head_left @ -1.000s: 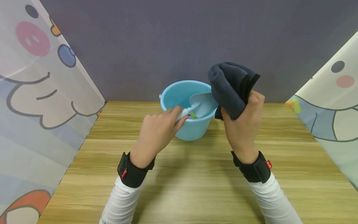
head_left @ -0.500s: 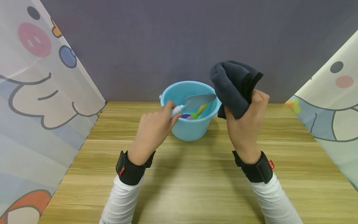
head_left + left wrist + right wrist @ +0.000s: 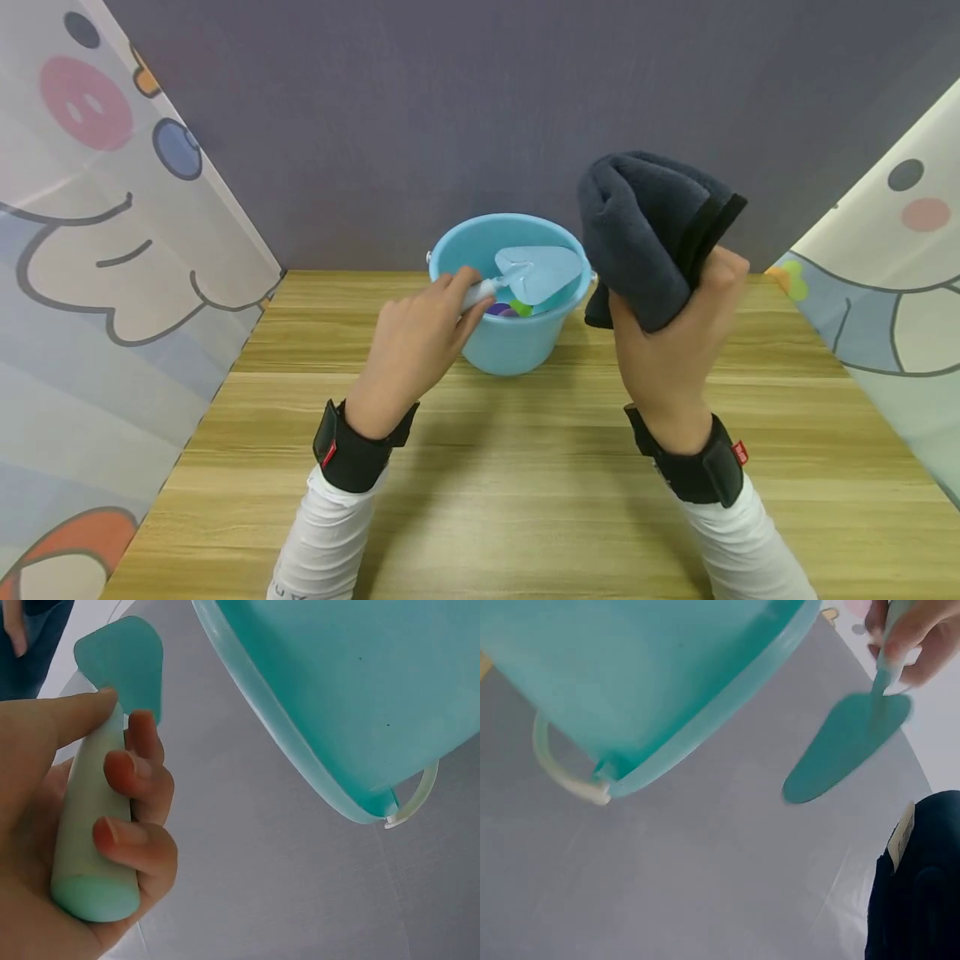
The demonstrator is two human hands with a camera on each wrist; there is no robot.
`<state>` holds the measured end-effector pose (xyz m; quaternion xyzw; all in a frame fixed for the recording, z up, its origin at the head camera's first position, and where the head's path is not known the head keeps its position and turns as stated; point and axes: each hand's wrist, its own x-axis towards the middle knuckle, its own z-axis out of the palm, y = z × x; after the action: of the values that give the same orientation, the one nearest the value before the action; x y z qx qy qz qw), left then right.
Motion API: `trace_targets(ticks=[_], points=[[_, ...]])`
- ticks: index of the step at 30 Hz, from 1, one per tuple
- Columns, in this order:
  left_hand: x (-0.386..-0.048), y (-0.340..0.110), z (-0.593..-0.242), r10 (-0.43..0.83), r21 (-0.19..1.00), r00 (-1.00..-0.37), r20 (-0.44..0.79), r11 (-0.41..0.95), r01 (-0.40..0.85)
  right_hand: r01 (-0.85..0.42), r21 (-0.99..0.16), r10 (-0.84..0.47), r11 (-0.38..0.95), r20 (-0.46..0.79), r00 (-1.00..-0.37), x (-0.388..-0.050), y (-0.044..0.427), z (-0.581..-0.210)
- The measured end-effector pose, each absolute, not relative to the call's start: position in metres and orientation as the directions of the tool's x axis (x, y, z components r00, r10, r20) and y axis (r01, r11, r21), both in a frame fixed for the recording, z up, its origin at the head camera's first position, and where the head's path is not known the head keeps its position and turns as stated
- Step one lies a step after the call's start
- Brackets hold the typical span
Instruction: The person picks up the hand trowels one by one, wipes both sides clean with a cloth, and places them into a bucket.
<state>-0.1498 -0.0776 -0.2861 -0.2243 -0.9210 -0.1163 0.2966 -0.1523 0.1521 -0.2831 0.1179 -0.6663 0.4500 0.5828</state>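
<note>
My left hand (image 3: 416,342) grips the pale handle of a light blue toy trowel (image 3: 543,271), fingers curled round it. The left wrist view shows thumb and fingers wrapped about that handle (image 3: 94,817). Its blade hangs over the mouth of a light blue bucket (image 3: 502,346), which stands on the table. Right of the bucket, my right hand (image 3: 675,358) holds up a folded dark blue-grey towel (image 3: 648,237) with black edging. In the right wrist view, the towel (image 3: 922,877) is only partly visible at the lower right.
Inside the bucket lie a green piece (image 3: 521,307) and purple pieces (image 3: 498,309), partly hidden by the trowel. A wood-grain table (image 3: 517,500) extends under both arms. Behind the bucket rises a grey panel (image 3: 360,125); cartoon-printed sheets (image 3: 75,367) flank both sides.
The right hand has shifted rightward with the towel, away from the bucket. The trowel's blade has turned, seen nearly edge-on half a second ago and broad-faced now. The left hand has drawn slightly left.
</note>
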Motion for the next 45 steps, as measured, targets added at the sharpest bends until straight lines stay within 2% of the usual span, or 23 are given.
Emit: trace_targets(ticks=[4, 7, 14, 18, 23, 39, 45], points=[[-0.149, -0.077, -0.285, 0.357, 0.067, -0.718, 0.597, 0.870, 0.488, -0.724, -0.433, 0.311, 0.538, 0.899, -0.307, -0.146, 0.140, -0.290], [-0.149, -0.075, -0.285, 0.366, 0.050, -0.699, 0.614, 0.866, 0.498, -0.754, -0.389, 0.216, 0.530, 0.921, -0.323, -0.142, 0.133, -0.298], [-0.148, -0.073, -0.290, 0.354, 0.057, -0.651, 0.672, 0.851, 0.521, -0.756, -0.254, -0.030, 0.603, 0.940, -0.340, -0.137, 0.122, -0.316], [-0.146, -0.072, -0.292, 0.375, 0.038, -0.608, 0.700, 0.830, 0.556, -0.745, -0.205, -0.113, 0.635, 0.929, -0.351, -0.139, 0.119, -0.322], [-0.146, -0.071, -0.291, 0.397, 0.015, -0.570, 0.719, 0.812, 0.583, -0.740, -0.207, -0.114, 0.640, 0.927, -0.357, -0.140, 0.118, -0.323], [-0.146, -0.071, -0.289, 0.414, -0.021, -0.562, 0.716, 0.818, 0.575, -0.721, -0.261, -0.077, 0.642, 0.913, -0.400, -0.142, 0.118, -0.325], [-0.148, -0.070, -0.290, 0.449, -0.080, -0.528, 0.721, 0.811, 0.580, -0.711, -0.295, -0.063, 0.639, 0.901, -0.430, -0.144, 0.122, -0.324]])
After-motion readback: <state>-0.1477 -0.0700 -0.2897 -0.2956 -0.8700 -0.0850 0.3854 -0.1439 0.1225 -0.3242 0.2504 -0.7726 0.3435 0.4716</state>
